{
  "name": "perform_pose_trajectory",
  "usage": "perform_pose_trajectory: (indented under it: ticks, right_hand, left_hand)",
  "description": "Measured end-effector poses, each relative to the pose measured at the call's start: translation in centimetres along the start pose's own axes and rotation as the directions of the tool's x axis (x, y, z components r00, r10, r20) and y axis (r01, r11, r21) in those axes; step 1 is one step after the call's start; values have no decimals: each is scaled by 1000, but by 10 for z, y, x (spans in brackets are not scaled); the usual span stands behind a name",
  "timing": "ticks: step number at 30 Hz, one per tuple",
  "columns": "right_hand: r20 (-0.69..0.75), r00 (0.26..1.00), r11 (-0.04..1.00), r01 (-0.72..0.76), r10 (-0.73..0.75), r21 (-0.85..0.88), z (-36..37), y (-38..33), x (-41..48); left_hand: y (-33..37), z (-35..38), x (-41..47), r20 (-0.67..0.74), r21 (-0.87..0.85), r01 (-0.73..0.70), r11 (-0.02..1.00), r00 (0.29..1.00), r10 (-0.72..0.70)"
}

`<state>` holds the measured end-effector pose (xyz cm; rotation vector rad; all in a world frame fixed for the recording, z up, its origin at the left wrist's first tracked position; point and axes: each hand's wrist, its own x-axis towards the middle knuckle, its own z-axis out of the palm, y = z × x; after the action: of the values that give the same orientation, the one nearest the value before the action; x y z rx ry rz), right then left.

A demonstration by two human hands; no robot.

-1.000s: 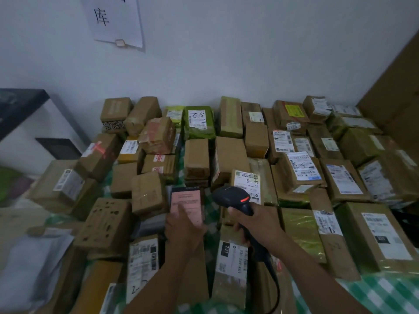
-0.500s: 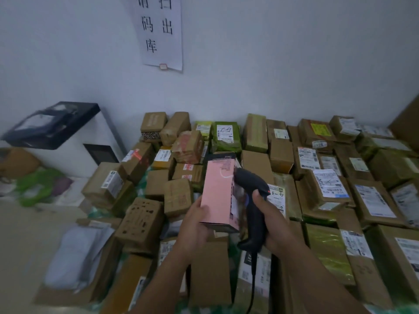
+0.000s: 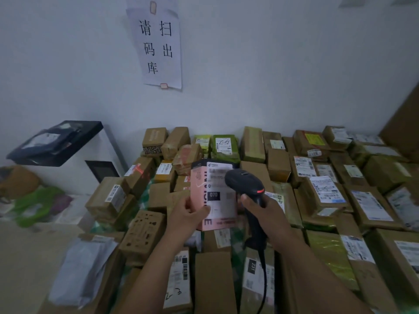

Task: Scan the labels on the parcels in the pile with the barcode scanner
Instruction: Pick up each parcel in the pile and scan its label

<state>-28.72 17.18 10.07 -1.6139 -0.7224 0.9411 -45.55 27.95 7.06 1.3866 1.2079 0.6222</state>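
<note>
My left hand [image 3: 189,215] holds a pink box [image 3: 204,189] upright above the pile, gripping its lower left edge. A white shipping label [image 3: 221,193] covers the face turned toward me. My right hand [image 3: 264,210] grips the handle of a black barcode scanner [image 3: 246,181], whose head sits just right of the label and overlaps its right edge. The scanner's cable [image 3: 263,279] hangs down toward me. Below both hands spreads the pile of brown cardboard parcels [image 3: 278,164], many with white labels.
A white machine with a black top [image 3: 56,143] stands at the left against the wall. A paper sign [image 3: 158,46] hangs on the wall above the pile. A grey plastic mailer [image 3: 84,270] lies at the pile's front left. Green wrapped parcels [image 3: 224,146] sit at the back.
My left hand lifted the pink box from the pile and turned its labelled face toward me. The scanner came up beside it. The view tilted upward.
</note>
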Motion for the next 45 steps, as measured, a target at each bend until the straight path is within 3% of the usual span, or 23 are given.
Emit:
perform_pose_trajectory:
  ticks: [10,29,39,45]
  right_hand:
    - [123,992,997,11,0,-83,-34,-11,-20]
    - [148,989,993,7,10,-114,-33,-20,-36]
    - [-74,996,999,-44,43,-14,-62,-26,-8]
    - [-145,987,997,-57,63,48,-80,-33,19]
  left_hand:
    - [-29,-17,11,-241,73,46,996,970,-27]
    - [-41,-9,11,-189,113,28,993,982,-7]
    - [-14,34,51,-12,6,-25,1000,1000,25]
    - [16,74,100,31,-52,35,998,999,-34]
